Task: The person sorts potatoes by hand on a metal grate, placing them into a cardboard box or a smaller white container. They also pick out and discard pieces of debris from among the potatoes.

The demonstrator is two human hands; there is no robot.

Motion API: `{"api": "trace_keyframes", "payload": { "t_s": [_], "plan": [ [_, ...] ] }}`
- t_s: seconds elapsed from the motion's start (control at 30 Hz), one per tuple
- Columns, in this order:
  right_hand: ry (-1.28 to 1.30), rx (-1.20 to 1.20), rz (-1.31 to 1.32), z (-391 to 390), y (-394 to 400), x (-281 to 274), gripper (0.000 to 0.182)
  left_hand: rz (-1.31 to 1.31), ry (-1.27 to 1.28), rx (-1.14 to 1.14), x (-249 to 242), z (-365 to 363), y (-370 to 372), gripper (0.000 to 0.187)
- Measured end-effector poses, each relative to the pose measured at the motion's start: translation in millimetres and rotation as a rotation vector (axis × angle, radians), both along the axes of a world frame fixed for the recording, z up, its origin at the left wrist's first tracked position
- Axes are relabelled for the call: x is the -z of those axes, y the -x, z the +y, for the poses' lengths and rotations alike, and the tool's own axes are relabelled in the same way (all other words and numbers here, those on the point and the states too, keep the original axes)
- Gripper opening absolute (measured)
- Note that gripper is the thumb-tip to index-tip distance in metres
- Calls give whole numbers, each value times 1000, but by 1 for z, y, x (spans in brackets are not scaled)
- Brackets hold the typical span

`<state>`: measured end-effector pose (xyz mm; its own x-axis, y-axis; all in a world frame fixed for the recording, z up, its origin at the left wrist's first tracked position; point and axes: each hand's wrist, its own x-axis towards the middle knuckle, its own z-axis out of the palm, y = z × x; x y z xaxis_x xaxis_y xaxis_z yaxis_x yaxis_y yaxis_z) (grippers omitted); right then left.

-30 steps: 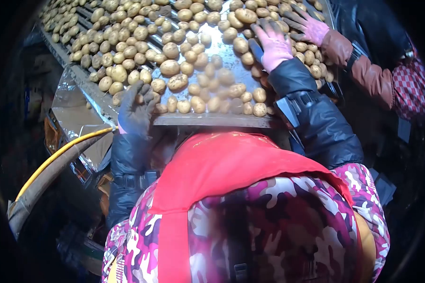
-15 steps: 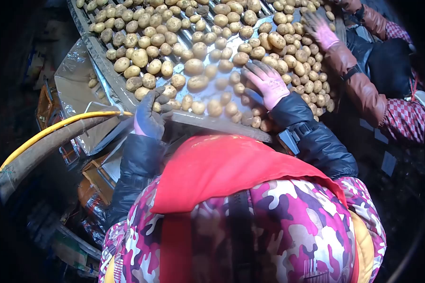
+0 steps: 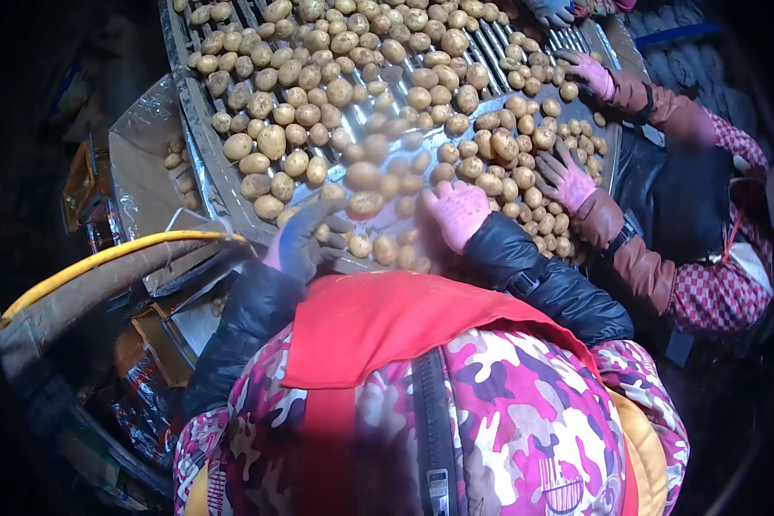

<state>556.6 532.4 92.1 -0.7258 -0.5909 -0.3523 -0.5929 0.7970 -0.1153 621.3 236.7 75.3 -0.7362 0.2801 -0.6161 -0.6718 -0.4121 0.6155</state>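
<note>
Many potatoes (image 3: 297, 163) lie over a slatted metal sorting table (image 3: 232, 189), with a smooth shiny plate near me. My left hand (image 3: 305, 241), in a pink glove with a grey palm, is at the table's near edge. Its fingers are apart beside a few potatoes, not gripping one. Over the plate, my right hand (image 3: 458, 215), in a similar pink glove, has its back turned up. Its fingers bend down out of sight, so what they hold, if anything, is hidden. Blurred potatoes (image 3: 391, 185) lie between my hands.
At right, a co-worker's gloved hands (image 3: 568, 181) reach over a potato pile. Another person's gloved hand (image 3: 552, 10) shows at the top. Left of the table hangs a plastic-lined box (image 3: 146, 163) with potatoes inside. A yellow hose (image 3: 103, 258) runs along a pole at left.
My view has shifted, showing more of the table's far side. My right hand has moved left and its fingers have curled down. The co-worker's hands have moved nearer over the pile.
</note>
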Motion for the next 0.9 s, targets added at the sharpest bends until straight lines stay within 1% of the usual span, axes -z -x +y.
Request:
{"api": "trace_keyframes", "payload": {
  "t_s": [0.03,0.1,0.13,0.17,0.27,0.3,0.33,0.4,0.43,0.47,0.53,0.57,0.6,0.63,0.67,0.7,0.73,0.8,0.83,0.87,0.9],
  "plan": [
    [-35,24,-57,-1,4,-4,43,-130,-125,46,2,1,4,39],
    [94,110,-142,1,11,-10,27,-100,-175,135,-10,14,8,40],
    [160,153,-183,1,14,-12,24,-82,-199,179,-13,18,12,42],
    [207,193,-222,3,16,-13,22,-142,-418,183,-12,17,20,49],
    [287,196,-318,9,16,-13,22,62,-275,297,-25,27,27,50],
    [291,240,-377,9,18,-10,22,39,-290,322,-13,26,31,52],
    [292,230,-407,12,21,-4,22,-130,-458,253,0,25,35,53],
    [308,291,-429,5,29,-11,23,-462,-790,105,27,24,40,53],
    [374,376,-464,0,34,-21,27,-454,-733,80,31,26,41,50],
    [471,331,-505,0,43,-20,36,-401,-676,120,35,26,44,49],
    [703,413,-773,-15,51,-25,44,-308,-561,197,24,31,52,48],
    [606,248,-762,-27,75,-43,47,-296,-467,206,11,33,57,43],
    [593,205,-589,-33,86,-29,41,-287,-372,217,-1,35,62,40],
    [557,248,-588,-33,110,-19,37,-332,-303,252,-1,33,63,40],
    [554,234,-458,-40,134,-12,35,-380,-235,288,1,30,62,41],
    [545,226,-327,-47,158,-4,32,-277,-400,240,2,25,56,41],
    [564,157,-67,-57,168,5,30,-193,-355,243,6,27,45,42],
    [162,68,-164,-92,180,6,40,46,-231,249,24,26,42,44],
    [124,125,-122,-108,183,10,41,-251,-296,223,28,19,45,45],
    [77,194,-89,-119,180,17,42,-201,-318,252,29,14,46,44],
    [-3,217,-102,-133,182,10,38,-143,-349,286,31,12,50,44]
  ]
}}
